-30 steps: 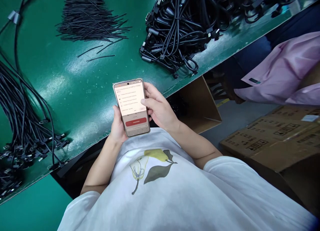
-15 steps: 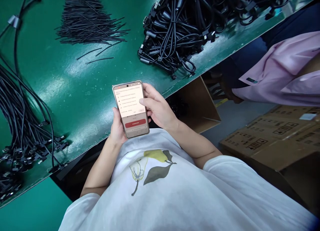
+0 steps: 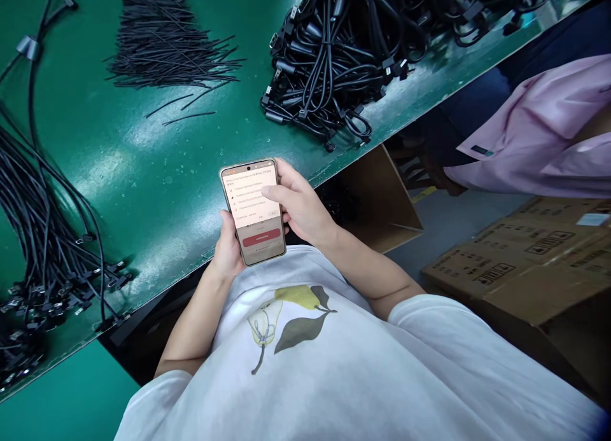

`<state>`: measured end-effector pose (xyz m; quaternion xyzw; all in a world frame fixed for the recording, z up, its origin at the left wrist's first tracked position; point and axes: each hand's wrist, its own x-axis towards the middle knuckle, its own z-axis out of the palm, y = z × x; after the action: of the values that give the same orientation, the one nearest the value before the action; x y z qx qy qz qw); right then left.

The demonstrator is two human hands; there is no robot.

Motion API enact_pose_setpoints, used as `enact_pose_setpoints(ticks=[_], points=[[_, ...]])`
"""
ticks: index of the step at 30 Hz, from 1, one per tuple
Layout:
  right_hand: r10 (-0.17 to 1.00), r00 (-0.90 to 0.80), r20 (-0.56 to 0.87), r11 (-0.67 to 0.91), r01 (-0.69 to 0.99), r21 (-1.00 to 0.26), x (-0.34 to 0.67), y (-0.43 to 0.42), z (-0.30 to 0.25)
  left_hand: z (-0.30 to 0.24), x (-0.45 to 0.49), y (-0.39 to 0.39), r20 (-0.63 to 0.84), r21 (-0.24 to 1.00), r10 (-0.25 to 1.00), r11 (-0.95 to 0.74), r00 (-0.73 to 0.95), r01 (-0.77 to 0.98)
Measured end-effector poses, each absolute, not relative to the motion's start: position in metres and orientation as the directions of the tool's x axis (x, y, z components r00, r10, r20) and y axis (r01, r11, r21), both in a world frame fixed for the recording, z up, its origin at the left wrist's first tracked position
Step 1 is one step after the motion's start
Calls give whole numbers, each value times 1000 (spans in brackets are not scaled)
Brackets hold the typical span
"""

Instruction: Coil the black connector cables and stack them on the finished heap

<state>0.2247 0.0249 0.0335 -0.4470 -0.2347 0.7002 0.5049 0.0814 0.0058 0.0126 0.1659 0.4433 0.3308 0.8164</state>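
A smartphone with a lit screen is held upright between both hands in front of my shirt. A pale pop-up with lines of text fills the upper part of its screen, and a red button shows below. My left hand is closed round the phone's lower left edge, thumb along the side. Gripping the right edge, my right hand has its thumb over the screen's pop-up and its other fingers mostly hidden behind the phone.
On the green table lie a pile of black cables, a stack of thin black ties and bundled cables at left. An open cardboard box stands below the edge, with more cartons right. A person in pink is nearby.
The phone has tilted slightly and shifted a little to the right. My right thumb has moved a little left across the screen, and my left hand has shifted right with the phone.
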Motion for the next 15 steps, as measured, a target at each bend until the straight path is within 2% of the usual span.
enact_pose_setpoints(ticks=[15], points=[[914,-93,-394,-385,-497,-778,224,24,34,12,80,6,-612,533,672,740,417,-410]])
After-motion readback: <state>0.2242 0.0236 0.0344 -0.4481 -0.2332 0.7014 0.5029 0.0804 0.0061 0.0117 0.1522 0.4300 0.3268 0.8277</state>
